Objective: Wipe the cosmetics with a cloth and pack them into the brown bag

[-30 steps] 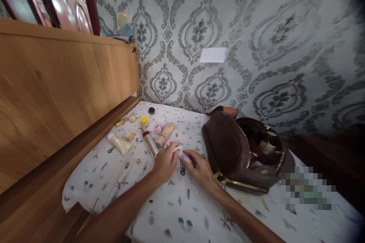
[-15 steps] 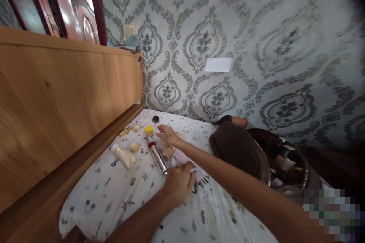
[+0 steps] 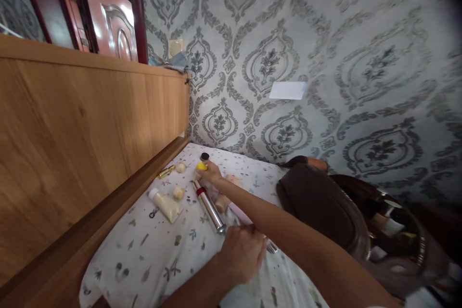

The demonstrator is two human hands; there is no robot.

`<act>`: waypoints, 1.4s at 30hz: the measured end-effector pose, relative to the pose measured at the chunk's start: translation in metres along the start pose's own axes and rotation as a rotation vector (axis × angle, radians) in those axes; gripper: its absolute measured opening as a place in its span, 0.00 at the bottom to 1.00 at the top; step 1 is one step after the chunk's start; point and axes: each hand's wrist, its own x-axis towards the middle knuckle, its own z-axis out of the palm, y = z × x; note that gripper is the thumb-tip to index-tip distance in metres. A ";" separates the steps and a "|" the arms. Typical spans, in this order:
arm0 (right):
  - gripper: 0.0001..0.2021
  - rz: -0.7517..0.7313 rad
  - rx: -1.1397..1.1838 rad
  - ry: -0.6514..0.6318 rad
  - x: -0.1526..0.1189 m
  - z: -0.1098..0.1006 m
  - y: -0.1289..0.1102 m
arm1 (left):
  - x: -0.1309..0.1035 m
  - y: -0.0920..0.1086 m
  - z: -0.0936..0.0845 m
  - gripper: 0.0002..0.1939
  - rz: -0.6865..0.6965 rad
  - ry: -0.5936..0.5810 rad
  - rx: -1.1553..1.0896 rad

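Note:
My right hand (image 3: 212, 173) reaches across the patterned sheet, its fingers closed round a small yellow-lidded jar (image 3: 201, 166). My left hand (image 3: 243, 252) is nearer to me with curled fingers; what they hold, if anything, is hidden. By it lies a pink tube (image 3: 239, 212), partly covered by my right forearm, and a silver ribbed end (image 3: 272, 247) shows beyond. A silver tube with a red band (image 3: 211, 209) lies between my hands. To the left are a cream squeeze tube (image 3: 165, 205), two small cream jars (image 3: 178, 193) and a gold tube (image 3: 166, 172).
A black-lidded pot (image 3: 205, 156) sits behind the yellow jar. On the right stands an unzipped brown case (image 3: 314, 204) with items inside. A wooden panel (image 3: 108, 120) borders the left side, and a patterned wall (image 3: 267, 120) rises behind the sheet.
My right hand has closed on the yellow-lidded jar, which it was beside before. My left hand has shifted slightly right and towards me. The whole view has tilted a little.

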 end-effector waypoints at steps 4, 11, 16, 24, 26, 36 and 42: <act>0.10 0.037 0.302 -0.055 -0.019 -0.029 -0.002 | -0.002 0.001 -0.001 0.13 0.031 0.030 -0.026; 0.16 0.078 0.729 -0.153 -0.097 -0.100 0.002 | 0.006 -0.011 0.004 0.12 -0.132 0.243 -0.311; 0.17 0.086 0.867 -0.088 -0.159 -0.128 0.020 | 0.011 -0.023 0.004 0.12 -0.196 0.507 -0.627; 0.23 -0.042 0.767 0.257 -0.214 -0.110 0.057 | 0.004 -0.004 -0.003 0.20 -0.136 0.558 -0.800; 0.23 -0.073 0.683 0.270 -0.219 -0.102 0.061 | 0.002 0.001 0.003 0.20 -0.066 0.459 -0.792; 0.24 -0.194 0.385 0.425 -0.228 -0.097 0.066 | -0.002 0.005 0.001 0.21 -0.180 0.424 -0.841; 0.14 -0.246 0.126 0.465 -0.238 -0.096 0.069 | -0.005 0.012 0.002 0.20 0.013 0.281 -0.679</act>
